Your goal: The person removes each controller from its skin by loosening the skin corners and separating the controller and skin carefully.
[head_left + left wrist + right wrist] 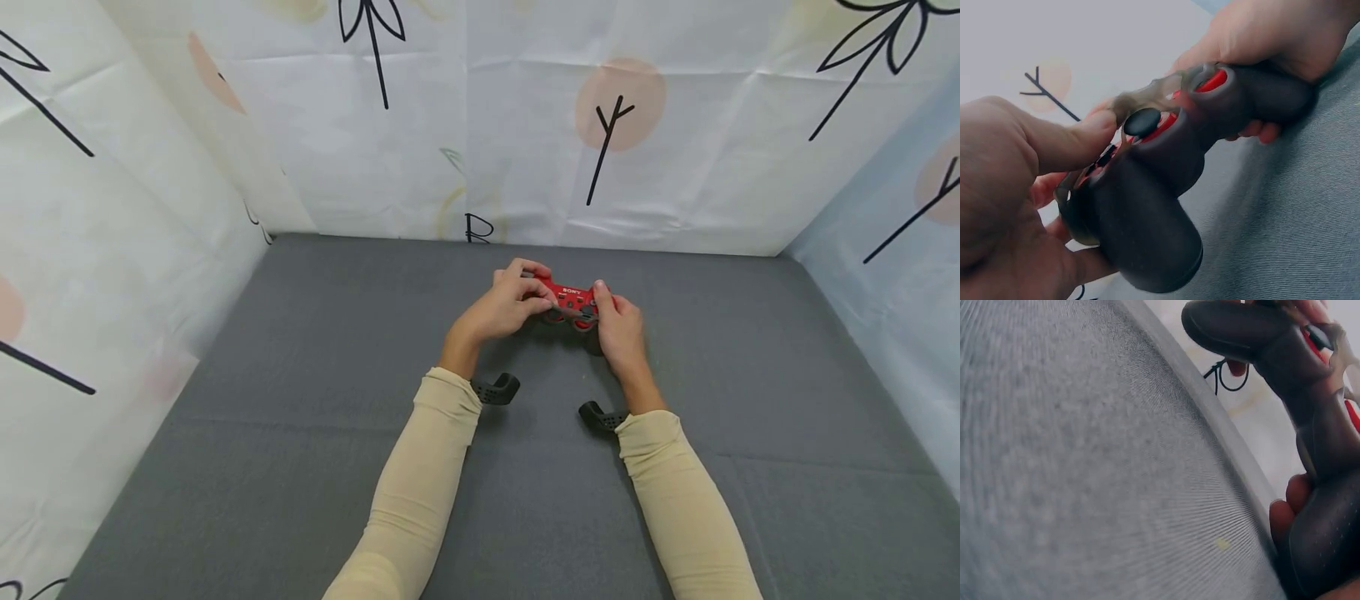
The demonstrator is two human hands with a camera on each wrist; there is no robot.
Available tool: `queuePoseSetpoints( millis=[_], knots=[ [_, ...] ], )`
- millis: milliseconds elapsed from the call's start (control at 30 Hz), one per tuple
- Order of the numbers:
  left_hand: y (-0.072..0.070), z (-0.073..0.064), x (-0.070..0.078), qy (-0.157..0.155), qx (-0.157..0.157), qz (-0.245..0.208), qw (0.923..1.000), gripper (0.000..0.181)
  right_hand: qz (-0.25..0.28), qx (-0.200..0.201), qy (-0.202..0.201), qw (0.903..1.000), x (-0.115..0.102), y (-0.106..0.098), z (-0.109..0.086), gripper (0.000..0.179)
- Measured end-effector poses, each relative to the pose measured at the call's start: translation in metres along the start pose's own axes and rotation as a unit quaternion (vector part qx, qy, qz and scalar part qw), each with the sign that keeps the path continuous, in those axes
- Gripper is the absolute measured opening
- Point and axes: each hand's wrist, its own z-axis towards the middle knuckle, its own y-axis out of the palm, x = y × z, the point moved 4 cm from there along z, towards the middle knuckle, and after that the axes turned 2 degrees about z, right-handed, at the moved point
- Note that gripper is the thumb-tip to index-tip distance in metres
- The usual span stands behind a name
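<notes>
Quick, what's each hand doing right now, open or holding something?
Left hand: holding the red Sony game controller, thumb at its translucent cover.
Right hand: also holding it, by the right side.

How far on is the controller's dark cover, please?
Partly on: the dark cover wraps the grips, the left hand pinches its edge, and SONY shows bare on the red controller.

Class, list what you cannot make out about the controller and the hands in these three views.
Head view: left part of the red controller, behind the left hand; its button markings, too small.
Left wrist view: part of the right hand, cut off by the picture's edges.
Right wrist view: most of the controller's face, cut off by the right edge.
</notes>
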Motion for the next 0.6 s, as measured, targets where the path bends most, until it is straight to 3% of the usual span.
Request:
queuePoseSetpoints(
  millis=[300,400,600],
  knots=[
    [-0.0025,-0.0018,0.0012,0.0,-0.019,-0.01,0.9998,0.014,0.059,0.017,0.046,0.997,-0.0008,0.0003,0.001,0.063],
    [-0.0019,-0.0011,-0.0009,0.0,-0.005,-0.018,0.9998,0.013,0.066,0.018,0.047,0.9965,0.0006,0.0009,0.0009,0.063],
    [0.0004,0.001,-0.0022,0.036,0.048,-0.008,0.9982,0.01,0.071,0.005,0.048,0.9963,0.0046,0.001,0.0013,0.067]
  ],
)
